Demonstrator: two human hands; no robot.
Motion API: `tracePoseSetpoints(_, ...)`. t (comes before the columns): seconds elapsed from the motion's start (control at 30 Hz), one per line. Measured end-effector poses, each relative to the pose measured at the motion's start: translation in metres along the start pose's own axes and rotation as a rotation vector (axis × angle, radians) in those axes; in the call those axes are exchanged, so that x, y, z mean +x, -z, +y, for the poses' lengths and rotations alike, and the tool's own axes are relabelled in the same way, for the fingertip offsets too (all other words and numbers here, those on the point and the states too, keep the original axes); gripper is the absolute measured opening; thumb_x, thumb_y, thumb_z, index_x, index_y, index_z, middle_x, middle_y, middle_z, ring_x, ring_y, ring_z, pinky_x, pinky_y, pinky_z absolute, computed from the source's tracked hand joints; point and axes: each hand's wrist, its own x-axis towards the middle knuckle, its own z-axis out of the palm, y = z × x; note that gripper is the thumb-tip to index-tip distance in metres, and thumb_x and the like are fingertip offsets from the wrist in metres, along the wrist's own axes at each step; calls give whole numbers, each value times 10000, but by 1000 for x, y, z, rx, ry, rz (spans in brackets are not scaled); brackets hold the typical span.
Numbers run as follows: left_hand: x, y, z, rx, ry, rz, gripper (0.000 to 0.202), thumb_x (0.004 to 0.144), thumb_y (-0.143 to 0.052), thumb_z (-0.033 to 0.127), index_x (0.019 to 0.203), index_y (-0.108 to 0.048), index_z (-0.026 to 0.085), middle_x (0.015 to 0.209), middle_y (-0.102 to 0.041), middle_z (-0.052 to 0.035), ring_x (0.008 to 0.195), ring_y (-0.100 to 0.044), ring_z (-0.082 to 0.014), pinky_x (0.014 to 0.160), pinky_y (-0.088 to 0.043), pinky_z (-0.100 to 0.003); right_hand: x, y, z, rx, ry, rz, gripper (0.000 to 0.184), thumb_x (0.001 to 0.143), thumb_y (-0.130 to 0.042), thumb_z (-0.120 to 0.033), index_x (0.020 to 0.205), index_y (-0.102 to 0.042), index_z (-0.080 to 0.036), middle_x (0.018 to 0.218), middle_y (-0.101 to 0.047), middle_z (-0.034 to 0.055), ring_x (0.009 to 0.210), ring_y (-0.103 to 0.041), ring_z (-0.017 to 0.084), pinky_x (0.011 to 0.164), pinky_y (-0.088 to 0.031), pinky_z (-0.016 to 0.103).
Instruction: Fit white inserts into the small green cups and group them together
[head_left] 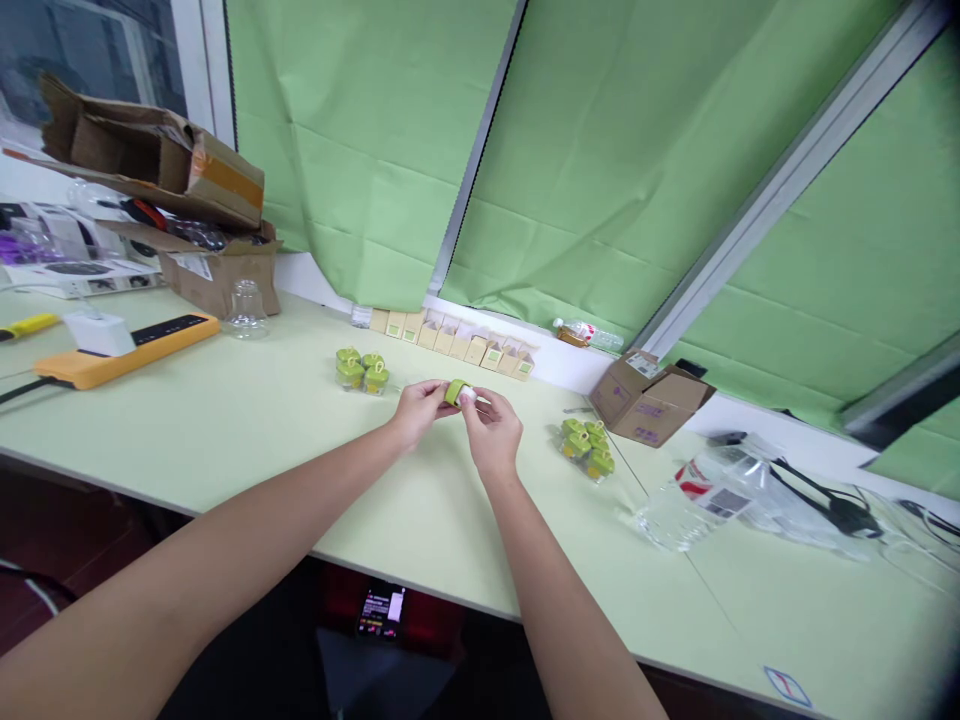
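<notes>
Above the middle of the table, my left hand (420, 412) and my right hand (493, 432) meet around a small green-and-white piece (455, 392). My left fingers are closed on its green, lid-like side, while my right thumb and fingers pinch the white part. Fingers cover some of it, so its exact kind is unclear. Left of my hands stands a cluster of small clear containers with green lids (363, 372). A similar cluster of green-lidded containers (587, 448), with yellow showing inside, is to the right.
Small cardboard boxes (457, 340) line the table's back edge. An orange power strip (142, 348), clear jar (246, 312) and large cartons (225, 275) occupy the left. Rightward are an open carton (649, 402), a large plastic bottle (705, 495) and black cables (832, 500). A lit phone (381, 610) lies below the table edge.
</notes>
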Motion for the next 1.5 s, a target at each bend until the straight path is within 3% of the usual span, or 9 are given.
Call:
tracePoseSetpoints(0.13,0,1,-1,-9,-1,-11,282,740,-786,351,855,-721,102,878,-716,-85,860,-692,-210,944,-560,-480,0,1,-3,-39,37,-3,325,799,-677,-460,993,-721,-203,1063,-691,84,873,-691,192,797,-609,340)
tracePoseSetpoints(0.4,1,2,-3,18,4,8,276,737,-785,359,823,-711,109,854,-712,-74,831,-692,-203,936,-567,-482,2,1,5,8,-45,-30,333,777,-703,-454,997,-721,-206,1015,-738,74,888,-717,222,835,-599,368)
tracePoseSetpoints(0.87,1,3,-7,58,-27,0,357,701,-802,430,818,-703,108,841,-702,-69,854,-686,-215,934,-562,-488,4,1,-2,19,-78,-34,304,766,-710,-427,963,-737,-197,984,-752,66,858,-730,222,815,-602,343)
tracePoseSetpoints(1.03,1,3,-7,64,-6,-28,372,701,-803,434,837,-703,103,850,-698,-67,835,-681,-203,939,-553,-489,5,2,-3,-14,-118,-28,314,765,-701,-453,927,-735,-186,859,-756,49,778,-730,215,746,-605,324)
tracePoseSetpoints(1.23,2,2,-3,24,-11,-22,330,706,-803,384,842,-703,101,857,-697,-62,844,-676,-194,948,-547,-468,1,-2,0,6,-53,-25,360,782,-689,-450,1028,-716,-189,1021,-749,72,905,-725,222,843,-599,346)
tracePoseSetpoints(1.5,3,4,-3,25,19,-52,334,701,-813,386,828,-704,97,852,-703,-67,863,-676,-199,953,-542,-459,1,-3,5,52,-69,30,369,735,-749,-417,1012,-663,-189,1026,-733,66,906,-718,212,834,-604,347)
